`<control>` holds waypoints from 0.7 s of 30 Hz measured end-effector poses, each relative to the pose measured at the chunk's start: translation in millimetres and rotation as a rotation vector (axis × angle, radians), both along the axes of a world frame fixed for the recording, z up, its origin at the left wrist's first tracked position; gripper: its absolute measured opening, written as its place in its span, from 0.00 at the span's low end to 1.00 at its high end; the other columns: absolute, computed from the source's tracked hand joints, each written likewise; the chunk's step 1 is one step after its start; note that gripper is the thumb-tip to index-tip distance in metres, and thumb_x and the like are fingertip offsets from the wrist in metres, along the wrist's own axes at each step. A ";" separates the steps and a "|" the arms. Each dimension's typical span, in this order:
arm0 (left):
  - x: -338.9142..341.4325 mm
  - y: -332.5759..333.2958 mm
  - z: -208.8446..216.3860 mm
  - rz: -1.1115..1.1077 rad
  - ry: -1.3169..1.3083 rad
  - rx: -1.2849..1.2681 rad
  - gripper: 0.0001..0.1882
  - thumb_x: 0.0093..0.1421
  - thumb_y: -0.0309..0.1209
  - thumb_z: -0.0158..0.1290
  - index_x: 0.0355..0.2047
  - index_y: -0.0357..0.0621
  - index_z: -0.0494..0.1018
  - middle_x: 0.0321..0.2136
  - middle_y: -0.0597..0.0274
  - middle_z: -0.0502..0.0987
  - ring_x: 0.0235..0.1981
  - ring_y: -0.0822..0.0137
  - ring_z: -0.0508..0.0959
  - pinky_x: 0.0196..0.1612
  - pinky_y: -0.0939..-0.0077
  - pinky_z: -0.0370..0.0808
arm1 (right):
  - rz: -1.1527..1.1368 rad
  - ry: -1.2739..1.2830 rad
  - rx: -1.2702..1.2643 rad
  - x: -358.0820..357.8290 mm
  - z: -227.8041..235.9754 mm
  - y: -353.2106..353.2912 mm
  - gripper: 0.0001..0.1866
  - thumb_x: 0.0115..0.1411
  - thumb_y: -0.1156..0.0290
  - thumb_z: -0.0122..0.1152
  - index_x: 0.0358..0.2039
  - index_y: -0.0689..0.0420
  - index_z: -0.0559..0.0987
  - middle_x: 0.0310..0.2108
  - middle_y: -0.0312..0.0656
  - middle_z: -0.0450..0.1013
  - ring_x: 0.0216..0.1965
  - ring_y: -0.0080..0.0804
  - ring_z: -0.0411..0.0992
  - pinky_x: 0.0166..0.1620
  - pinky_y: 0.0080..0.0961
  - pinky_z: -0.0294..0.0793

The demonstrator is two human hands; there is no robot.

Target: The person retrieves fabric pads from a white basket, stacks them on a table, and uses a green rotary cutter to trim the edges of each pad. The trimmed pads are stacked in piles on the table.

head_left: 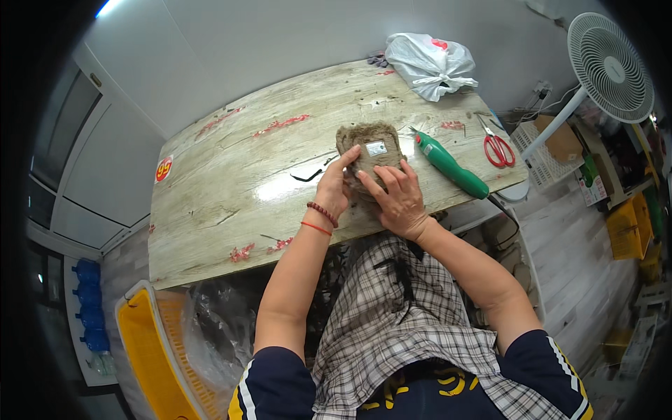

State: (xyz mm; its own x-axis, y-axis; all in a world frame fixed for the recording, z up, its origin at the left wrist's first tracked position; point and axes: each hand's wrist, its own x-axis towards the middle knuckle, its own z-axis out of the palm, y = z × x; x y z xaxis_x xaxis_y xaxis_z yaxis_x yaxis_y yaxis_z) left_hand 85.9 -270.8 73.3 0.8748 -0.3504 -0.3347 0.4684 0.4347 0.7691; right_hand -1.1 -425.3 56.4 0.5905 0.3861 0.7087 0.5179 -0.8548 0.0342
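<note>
Dark shirt (pixel 427 406) lay nearest; left hand (pixel 337 185) gripped fuzzy brown pad (pixel 369 162), label (pixel 376 148) already on; right hand (pixel 400 197) touched it, grip unclear, work seemingly unfinished.

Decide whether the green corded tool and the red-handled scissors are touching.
Apart: the head view shows a strip of bare tabletop between the green corded tool and the red-handled scissors.
</note>
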 end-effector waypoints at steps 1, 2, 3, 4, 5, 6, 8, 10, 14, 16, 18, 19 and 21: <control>-0.3 6.4 8.3 0.016 -0.037 -0.023 0.16 0.58 0.38 0.57 0.41 0.40 0.73 0.32 0.59 0.77 0.30 0.68 0.78 0.34 0.72 0.76 | 0.017 0.094 0.036 -4.1 13.2 15.5 0.40 0.43 0.72 0.63 0.61 0.49 0.65 0.54 0.41 0.62 0.55 0.37 0.63 0.63 0.48 0.54; 3.7 8.3 16.4 0.034 -0.116 -0.034 0.13 0.60 0.36 0.55 0.39 0.39 0.73 0.32 0.58 0.77 0.30 0.67 0.78 0.33 0.71 0.76 | 0.038 0.145 0.085 -1.5 16.3 26.1 0.40 0.44 0.72 0.62 0.62 0.49 0.64 0.54 0.40 0.62 0.55 0.36 0.63 0.63 0.48 0.54; 16.2 12.0 11.4 0.087 -0.136 0.018 0.13 0.60 0.36 0.54 0.38 0.38 0.72 0.32 0.58 0.77 0.30 0.67 0.78 0.33 0.72 0.76 | 0.030 0.113 0.042 8.3 14.7 33.2 0.44 0.41 0.70 0.67 0.63 0.51 0.62 0.55 0.40 0.62 0.57 0.36 0.62 0.64 0.48 0.52; 26.0 16.7 12.9 0.139 -0.157 0.069 0.13 0.60 0.35 0.53 0.38 0.37 0.72 0.32 0.57 0.77 0.30 0.67 0.78 0.33 0.72 0.76 | 0.051 0.132 0.072 14.1 18.6 37.9 0.44 0.41 0.70 0.67 0.62 0.51 0.62 0.55 0.40 0.62 0.57 0.36 0.61 0.64 0.48 0.52; 32.1 20.1 12.9 0.151 -0.184 0.109 0.12 0.61 0.34 0.52 0.39 0.37 0.71 0.33 0.58 0.77 0.32 0.68 0.78 0.35 0.73 0.76 | 0.072 0.151 0.103 17.5 24.6 41.0 0.44 0.42 0.70 0.67 0.62 0.51 0.62 0.56 0.40 0.62 0.58 0.36 0.61 0.64 0.48 0.52; 34.9 20.0 11.1 0.160 -0.216 0.132 0.12 0.61 0.33 0.52 0.40 0.37 0.71 0.34 0.59 0.77 0.32 0.68 0.77 0.35 0.73 0.76 | 0.090 0.168 0.135 17.7 30.1 41.6 0.44 0.42 0.70 0.68 0.62 0.51 0.63 0.56 0.39 0.62 0.59 0.36 0.60 0.64 0.48 0.52; 34.7 18.3 14.6 0.176 -0.265 0.177 0.12 0.62 0.33 0.51 0.41 0.37 0.70 0.35 0.59 0.77 0.34 0.69 0.77 0.36 0.73 0.76 | 0.138 0.131 0.216 6.9 39.8 34.0 0.37 0.46 0.69 0.67 0.60 0.53 0.66 0.57 0.41 0.63 0.60 0.39 0.60 0.64 0.47 0.54; 33.2 15.7 22.0 0.168 -0.291 0.162 0.22 0.63 0.36 0.53 0.53 0.36 0.66 0.44 0.57 0.75 0.42 0.68 0.76 0.42 0.75 0.74 | 0.194 0.081 0.257 -19.0 53.2 10.4 0.35 0.48 0.70 0.66 0.58 0.54 0.67 0.58 0.43 0.63 0.59 0.41 0.62 0.64 0.46 0.56; 36.1 16.2 16.1 0.174 -0.479 0.264 0.34 0.62 0.40 0.55 0.62 0.34 0.57 0.59 0.53 0.65 0.60 0.63 0.63 0.64 0.68 0.57 | 0.086 0.111 0.343 -103.5 34.0 -70.1 0.24 0.50 0.73 0.67 0.50 0.57 0.75 0.49 0.44 0.71 0.48 0.42 0.72 0.51 0.34 0.73; 53.0 52.7 -3.7 -0.023 -0.768 0.282 0.26 0.69 0.37 0.39 0.63 0.36 0.58 0.63 0.55 0.62 0.64 0.65 0.60 0.67 0.69 0.54 | -0.115 0.138 0.425 -153.6 16.9 -117.1 0.22 0.50 0.76 0.66 0.48 0.59 0.76 0.46 0.47 0.72 0.43 0.45 0.74 0.44 0.32 0.76; 44.5 60.6 -1.2 -0.005 -0.659 0.237 0.28 0.66 0.29 0.40 0.66 0.37 0.52 0.63 0.52 0.60 0.62 0.61 0.64 0.64 0.66 0.61 | -0.435 0.345 0.765 -209.0 -20.6 -168.2 0.17 0.57 0.75 0.60 0.48 0.60 0.75 0.40 0.46 0.73 0.37 0.36 0.74 0.42 0.25 0.74; 35.7 61.7 7.8 -0.078 -0.665 0.221 0.30 0.66 0.32 0.42 0.66 0.39 0.51 0.62 0.52 0.60 0.61 0.57 0.64 0.64 0.61 0.60 | -0.593 0.378 0.999 -239.8 -50.7 -201.7 0.15 0.62 0.70 0.57 0.49 0.59 0.75 0.38 0.41 0.74 0.35 0.28 0.73 0.40 0.23 0.72; 17.0 60.9 21.9 0.057 -0.534 0.282 0.32 0.66 0.39 0.43 0.66 0.40 0.50 0.62 0.47 0.60 0.62 0.51 0.63 0.64 0.54 0.59 | -0.958 0.474 1.794 -313.6 -123.9 -273.0 0.21 0.63 0.56 0.55 0.46 0.62 0.75 0.36 0.41 0.73 0.33 0.29 0.73 0.41 0.28 0.73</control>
